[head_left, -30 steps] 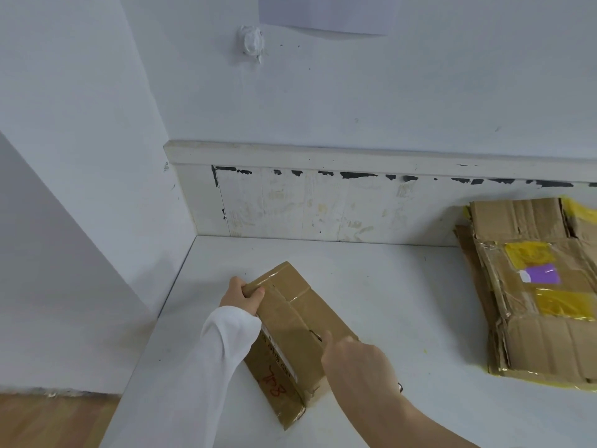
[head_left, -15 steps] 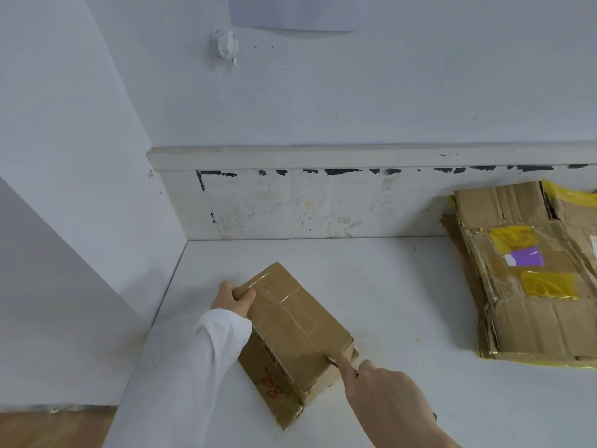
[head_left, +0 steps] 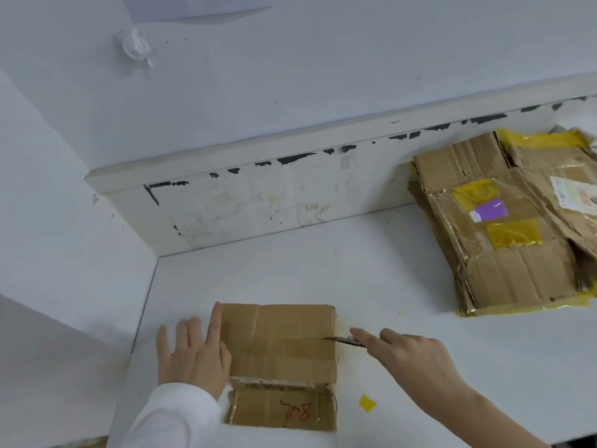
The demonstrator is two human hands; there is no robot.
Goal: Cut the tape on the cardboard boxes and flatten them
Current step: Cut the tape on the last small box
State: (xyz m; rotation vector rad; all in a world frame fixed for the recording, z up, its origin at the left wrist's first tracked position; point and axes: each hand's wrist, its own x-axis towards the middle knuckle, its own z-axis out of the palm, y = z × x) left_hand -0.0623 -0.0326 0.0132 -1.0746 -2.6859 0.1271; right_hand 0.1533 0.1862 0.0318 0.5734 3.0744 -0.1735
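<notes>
1. Box [head_left: 279,342] sits on the counter [head_left: 387,286], my flat left hand [head_left: 193,354] pressing its left edge.
2. My right hand [head_left: 416,357] grips the cutter [head_left: 347,340] at the right-end seam.
3. I should cut shallow, straight along the seam.

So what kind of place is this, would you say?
Probably a packing or storeroom work corner, though that is a guess: a scuffed white table against bare white walls, a stack of flattened brown cardboard boxes with yellow tape, and a small brown cardboard box being cut open.
</notes>
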